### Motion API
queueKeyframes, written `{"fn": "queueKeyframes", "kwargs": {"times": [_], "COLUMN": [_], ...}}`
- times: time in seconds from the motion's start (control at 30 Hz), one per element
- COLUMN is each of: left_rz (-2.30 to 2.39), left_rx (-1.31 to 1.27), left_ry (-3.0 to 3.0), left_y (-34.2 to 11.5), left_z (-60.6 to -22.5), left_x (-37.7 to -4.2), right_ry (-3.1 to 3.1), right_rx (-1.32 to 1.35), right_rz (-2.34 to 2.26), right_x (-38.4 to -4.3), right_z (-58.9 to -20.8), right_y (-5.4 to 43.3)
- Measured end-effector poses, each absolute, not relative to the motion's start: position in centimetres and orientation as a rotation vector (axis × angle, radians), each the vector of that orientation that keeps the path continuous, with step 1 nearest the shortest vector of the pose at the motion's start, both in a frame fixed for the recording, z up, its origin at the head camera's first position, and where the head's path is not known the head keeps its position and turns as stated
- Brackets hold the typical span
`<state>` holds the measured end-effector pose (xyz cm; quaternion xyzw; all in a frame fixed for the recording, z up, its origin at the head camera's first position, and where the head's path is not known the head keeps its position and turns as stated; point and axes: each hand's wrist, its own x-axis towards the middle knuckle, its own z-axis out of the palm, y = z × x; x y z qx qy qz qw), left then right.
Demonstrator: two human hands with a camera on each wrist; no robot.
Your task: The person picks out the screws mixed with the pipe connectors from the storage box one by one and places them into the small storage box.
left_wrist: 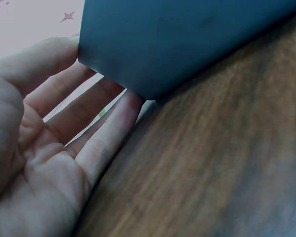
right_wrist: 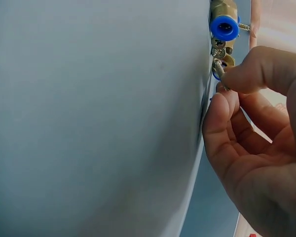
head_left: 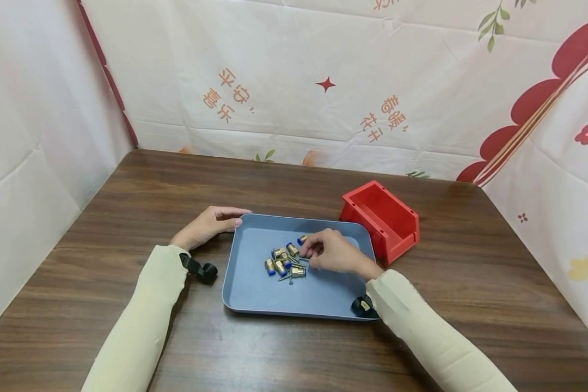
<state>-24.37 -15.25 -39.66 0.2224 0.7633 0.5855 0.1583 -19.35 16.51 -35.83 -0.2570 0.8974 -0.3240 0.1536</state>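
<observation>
A blue-grey tray (head_left: 259,296) lies on the table. My left hand (head_left: 208,226) holds its far left corner, with the thumb at the left side and the fingers round the back, as the left wrist view shows of the tray wall (left_wrist: 153,44). Over the tray, my right hand (head_left: 335,251) pinches a screw (right_wrist: 220,70) between thumb and fingertips, close beside the pile. That pile has several brass fittings (head_left: 280,267) with blue ends and several loose screws (head_left: 285,277). In the right wrist view a brass fitting (right_wrist: 224,19) stands just beyond the thumb.
A red plastic bin (head_left: 379,220) stands against the tray's far right corner, tilted at an angle on the brown wooden table (head_left: 196,169). A printed white cloth (head_left: 284,98) hangs behind the table and at both sides.
</observation>
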Motion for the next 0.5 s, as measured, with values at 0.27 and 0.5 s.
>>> {"fn": "queueKeyframes", "kwargs": {"times": [0.27, 0.5], "left_rz": [1.673, 1.661], "left_rx": [0.629, 0.632], "left_ry": [2.191, 2.191], "left_y": [-15.25, -15.25], "left_z": [-39.54, -39.53], "left_x": [-24.34, -24.38], "right_ry": [2.619, 2.668], "right_rx": [-0.724, -0.738], "right_rz": [-1.022, -1.112], "right_x": [-19.23, -19.24], "right_z": [-35.48, -35.51], "right_y": [16.51, 16.75]}}
